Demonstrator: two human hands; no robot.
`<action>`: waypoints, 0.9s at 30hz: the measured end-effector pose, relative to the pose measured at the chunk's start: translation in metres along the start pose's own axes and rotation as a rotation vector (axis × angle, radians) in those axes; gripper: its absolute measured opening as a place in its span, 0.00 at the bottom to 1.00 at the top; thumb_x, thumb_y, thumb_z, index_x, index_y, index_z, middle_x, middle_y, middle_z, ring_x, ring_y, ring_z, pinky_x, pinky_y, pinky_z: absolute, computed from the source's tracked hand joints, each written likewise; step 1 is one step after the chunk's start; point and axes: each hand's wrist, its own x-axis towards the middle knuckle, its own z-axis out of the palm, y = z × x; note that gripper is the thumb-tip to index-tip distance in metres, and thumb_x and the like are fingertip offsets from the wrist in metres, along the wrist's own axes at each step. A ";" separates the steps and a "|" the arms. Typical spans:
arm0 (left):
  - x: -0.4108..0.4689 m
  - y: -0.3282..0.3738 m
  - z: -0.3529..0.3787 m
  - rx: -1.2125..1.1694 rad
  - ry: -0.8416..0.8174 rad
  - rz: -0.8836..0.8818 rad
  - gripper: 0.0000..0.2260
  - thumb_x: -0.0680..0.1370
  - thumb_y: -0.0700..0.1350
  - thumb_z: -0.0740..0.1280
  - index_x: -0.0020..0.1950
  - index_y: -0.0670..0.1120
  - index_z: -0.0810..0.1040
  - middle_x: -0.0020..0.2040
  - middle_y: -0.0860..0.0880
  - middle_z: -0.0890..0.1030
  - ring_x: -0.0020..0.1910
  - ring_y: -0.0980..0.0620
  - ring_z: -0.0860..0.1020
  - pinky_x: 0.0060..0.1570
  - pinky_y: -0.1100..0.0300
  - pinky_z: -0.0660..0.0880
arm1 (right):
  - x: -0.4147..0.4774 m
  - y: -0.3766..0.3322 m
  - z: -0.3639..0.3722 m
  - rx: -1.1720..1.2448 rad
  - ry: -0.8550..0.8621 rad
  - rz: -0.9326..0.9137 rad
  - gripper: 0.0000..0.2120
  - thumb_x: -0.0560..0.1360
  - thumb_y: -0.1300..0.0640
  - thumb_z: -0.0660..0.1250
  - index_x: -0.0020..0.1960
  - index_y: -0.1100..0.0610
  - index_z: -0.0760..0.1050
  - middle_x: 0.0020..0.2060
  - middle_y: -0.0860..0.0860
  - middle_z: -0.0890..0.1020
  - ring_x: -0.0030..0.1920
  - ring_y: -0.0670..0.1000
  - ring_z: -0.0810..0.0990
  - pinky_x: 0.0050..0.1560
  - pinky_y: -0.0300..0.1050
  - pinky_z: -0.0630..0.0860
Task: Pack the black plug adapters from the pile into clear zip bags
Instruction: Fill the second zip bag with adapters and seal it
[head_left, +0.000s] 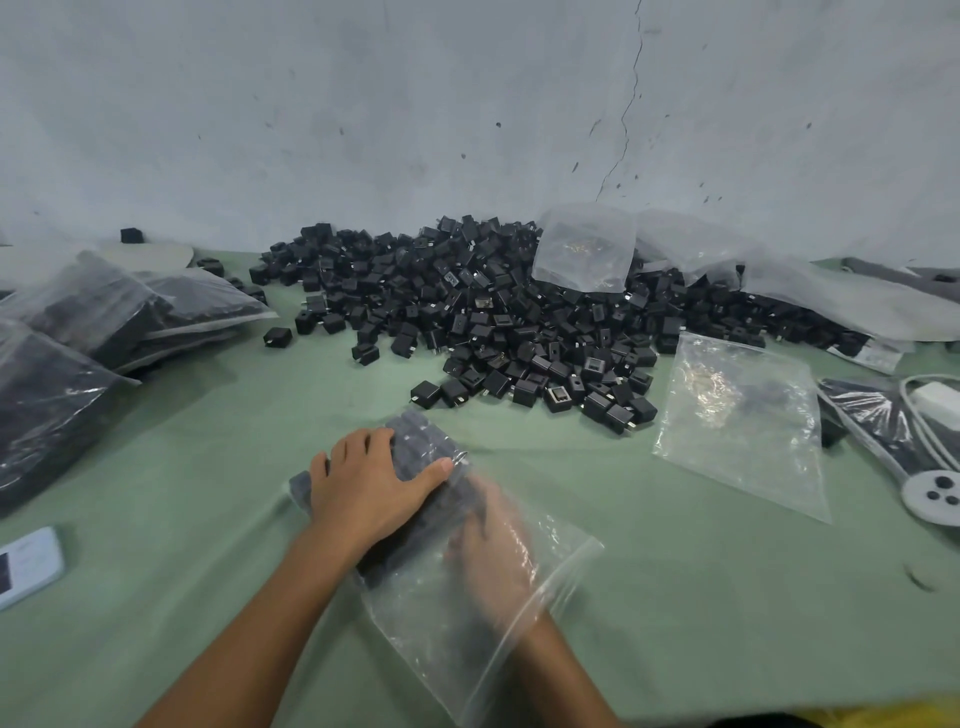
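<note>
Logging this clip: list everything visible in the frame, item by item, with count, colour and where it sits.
pile of plug adapters: too many to count, black, far centre by the wall
zip bag being filled: one, clear, near centre, holding a block of adapters
empty zip bag: one, clear, flat, right of the pile
filled bags: several, clear over black, far left
loose plastic bags: a few, clear, on the pile's back right
phone: one, pale, left edge
charger with cable: one, white, far right
disc: one, white with dark spots, right edge
table cover: one, green
wall: grey, behind
left hand: flat on the bagged adapters
right hand: blurred, inside that bag
</note>
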 end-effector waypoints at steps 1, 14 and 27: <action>0.000 0.003 0.001 -0.002 0.012 -0.016 0.49 0.64 0.84 0.47 0.72 0.52 0.66 0.73 0.48 0.68 0.72 0.45 0.65 0.73 0.46 0.58 | -0.002 -0.001 0.001 0.023 0.002 -0.023 0.19 0.83 0.66 0.56 0.69 0.52 0.72 0.53 0.56 0.79 0.47 0.46 0.80 0.47 0.38 0.78; 0.000 0.006 0.011 0.010 0.069 -0.026 0.53 0.60 0.86 0.41 0.74 0.53 0.60 0.73 0.52 0.64 0.73 0.48 0.61 0.70 0.45 0.53 | -0.044 -0.011 -0.047 0.149 -0.598 -0.168 0.21 0.84 0.62 0.60 0.74 0.46 0.64 0.67 0.34 0.71 0.70 0.36 0.69 0.71 0.33 0.62; -0.001 0.006 0.012 0.012 0.063 -0.024 0.53 0.62 0.86 0.42 0.77 0.53 0.57 0.76 0.51 0.61 0.75 0.48 0.58 0.73 0.44 0.51 | 0.098 -0.028 -0.146 -0.422 -0.056 -0.006 0.09 0.81 0.56 0.63 0.57 0.49 0.81 0.48 0.50 0.83 0.44 0.50 0.80 0.49 0.52 0.81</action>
